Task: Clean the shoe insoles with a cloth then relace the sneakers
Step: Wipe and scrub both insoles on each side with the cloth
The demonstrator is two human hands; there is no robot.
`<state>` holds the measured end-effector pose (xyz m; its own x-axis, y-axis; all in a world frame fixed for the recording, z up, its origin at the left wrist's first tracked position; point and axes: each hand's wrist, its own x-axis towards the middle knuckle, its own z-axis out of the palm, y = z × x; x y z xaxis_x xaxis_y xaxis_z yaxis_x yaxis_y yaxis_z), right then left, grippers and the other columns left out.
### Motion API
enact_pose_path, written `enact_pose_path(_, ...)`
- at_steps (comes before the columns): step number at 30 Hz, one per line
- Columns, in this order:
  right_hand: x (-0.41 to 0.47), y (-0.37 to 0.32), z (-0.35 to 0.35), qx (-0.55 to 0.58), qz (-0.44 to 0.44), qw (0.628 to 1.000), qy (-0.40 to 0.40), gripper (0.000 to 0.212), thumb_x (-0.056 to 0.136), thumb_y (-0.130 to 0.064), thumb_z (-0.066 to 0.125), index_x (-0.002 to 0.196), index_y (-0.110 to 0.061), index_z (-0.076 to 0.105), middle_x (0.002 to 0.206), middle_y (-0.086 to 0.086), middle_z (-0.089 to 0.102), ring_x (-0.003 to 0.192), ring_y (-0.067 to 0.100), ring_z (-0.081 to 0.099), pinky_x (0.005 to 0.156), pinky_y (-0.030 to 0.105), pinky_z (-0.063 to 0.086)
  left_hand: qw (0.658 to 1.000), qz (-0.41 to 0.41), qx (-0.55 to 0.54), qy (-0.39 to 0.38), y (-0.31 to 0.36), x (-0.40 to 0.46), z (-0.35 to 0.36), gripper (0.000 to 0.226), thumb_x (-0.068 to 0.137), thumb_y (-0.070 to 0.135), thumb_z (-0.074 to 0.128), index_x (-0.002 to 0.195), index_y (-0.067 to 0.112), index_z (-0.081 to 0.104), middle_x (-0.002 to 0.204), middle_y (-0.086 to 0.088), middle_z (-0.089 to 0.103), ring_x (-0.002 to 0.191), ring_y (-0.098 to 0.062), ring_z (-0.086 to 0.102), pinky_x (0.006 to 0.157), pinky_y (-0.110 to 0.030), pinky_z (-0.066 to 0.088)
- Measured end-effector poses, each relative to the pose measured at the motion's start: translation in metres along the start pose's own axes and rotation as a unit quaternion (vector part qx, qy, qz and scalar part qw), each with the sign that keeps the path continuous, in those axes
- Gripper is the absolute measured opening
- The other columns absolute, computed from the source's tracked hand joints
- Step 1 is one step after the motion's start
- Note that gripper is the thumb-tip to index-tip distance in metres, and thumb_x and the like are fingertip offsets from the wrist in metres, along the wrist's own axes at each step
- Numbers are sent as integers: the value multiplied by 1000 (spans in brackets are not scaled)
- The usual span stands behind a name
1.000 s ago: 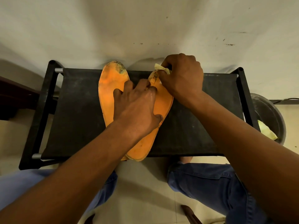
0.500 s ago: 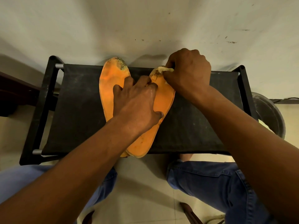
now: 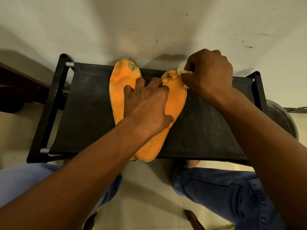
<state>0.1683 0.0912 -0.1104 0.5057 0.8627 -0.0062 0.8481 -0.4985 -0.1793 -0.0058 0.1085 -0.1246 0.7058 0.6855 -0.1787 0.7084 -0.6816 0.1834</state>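
Observation:
Two orange insoles lie side by side on a black fabric stool. The left insole has a dark dirty patch at its toe. The right insole shows brown stains at its toe. My left hand presses flat across both insoles, fingers spread. My right hand grips a small pale yellow cloth at the right insole's toe edge. Most of the cloth is hidden inside the fist. No sneakers or laces are in view.
A white wall rises right behind the stool. A dark round bucket stands on the floor at the right. Dark furniture sits at the left. My knees in blue jeans are below the stool.
My right hand has slid with the cloth to the right, off the toe of the right insole, baring its brown stains. The left hand stays pressed on the insoles.

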Motion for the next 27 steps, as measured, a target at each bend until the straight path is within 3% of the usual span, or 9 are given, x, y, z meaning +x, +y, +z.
enact_pose_path(4,4,5,-1,26,-2,999,-37,8,80,-21,75,86,-24,71,86,3,69,75,21,60,64,29,42,1000,-1,-1,-4,0,-1,0,79,75,66,72,142,29,49,150,6,38,132,-30,38,96,-48,38)
enact_pose_path(9,3,10,-1,-33,-23,984,-176,34,73,-37,85,100,-20,72,93,5,68,82,26,64,70,36,54,1000,0,2,-4,-1,0,0,77,75,66,72,140,28,52,150,5,39,131,-31,38,94,-48,37)
enact_pose_path(14,5,10,1,11,16,998,-52,14,76,-26,80,87,-23,73,89,4,71,79,25,66,67,33,51,1000,-1,-2,-7,0,0,0,79,74,66,73,141,29,51,150,7,39,131,-31,38,94,-48,37)
enact_pose_path(16,8,10,1,18,22,999,-43,13,77,-25,80,88,-23,74,90,4,71,81,25,66,68,33,50,1000,0,-1,-8,0,0,0,80,75,66,72,142,29,50,150,6,39,131,-31,38,95,-48,37)
enact_pose_path(20,8,13,-1,-17,9,989,-146,24,74,-27,85,94,-18,74,89,7,69,82,27,65,68,35,52,1000,0,3,-10,-1,0,0,80,75,66,72,141,28,50,150,5,39,131,-31,38,94,-48,37)
enact_pose_path(24,-1,6,-8,-51,-38,954,-293,37,70,-31,88,67,-19,52,69,3,53,64,20,53,56,30,40,1000,1,5,-3,0,0,0,77,75,65,72,138,27,53,149,4,40,129,-31,40,91,-47,37)
enact_pose_path(27,-4,4,-10,-51,-40,959,-276,38,70,-34,87,67,-20,52,69,1,53,63,18,52,55,28,38,1000,1,6,-3,0,0,1,77,75,65,72,139,27,53,150,4,39,130,-31,39,93,-48,38)
